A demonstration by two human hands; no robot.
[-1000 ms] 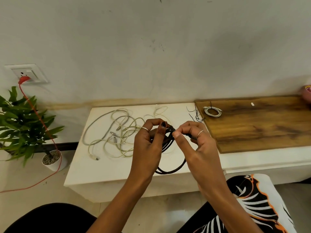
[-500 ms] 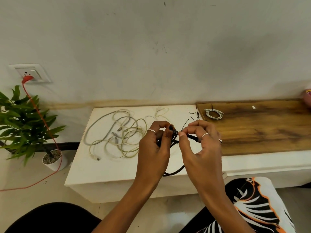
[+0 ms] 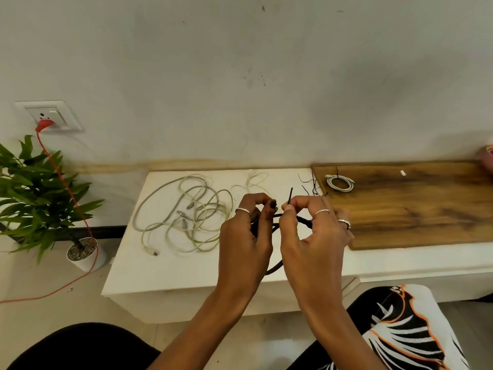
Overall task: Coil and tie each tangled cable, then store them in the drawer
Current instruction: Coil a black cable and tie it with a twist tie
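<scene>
My left hand [image 3: 246, 245] grips a coiled black cable [image 3: 274, 267] above the white table's front edge; most of the coil is hidden behind my palms. My right hand [image 3: 312, 236] pinches a thin black tie [image 3: 290, 194] at the coil, one end sticking up. A tangle of pale grey-white cables [image 3: 190, 212] lies on the table to the left of my hands. A small white cable, coiled and tied [image 3: 339, 182], rests on the wooden board. Loose black ties [image 3: 309, 185] lie near the board's left edge.
The low white table [image 3: 160, 268] stands against the wall; a wooden board [image 3: 416, 204] covers its right part. A potted plant [image 3: 40, 198] stands on the floor at left, with a red cord [image 3: 66, 188] hanging from a wall socket [image 3: 48, 116]. A patterned cushion [image 3: 405, 324] is lower right.
Both hands have stayed together on the black coil. My right hand's fingers have worked the thin black tie around it, and its end now points upward.
</scene>
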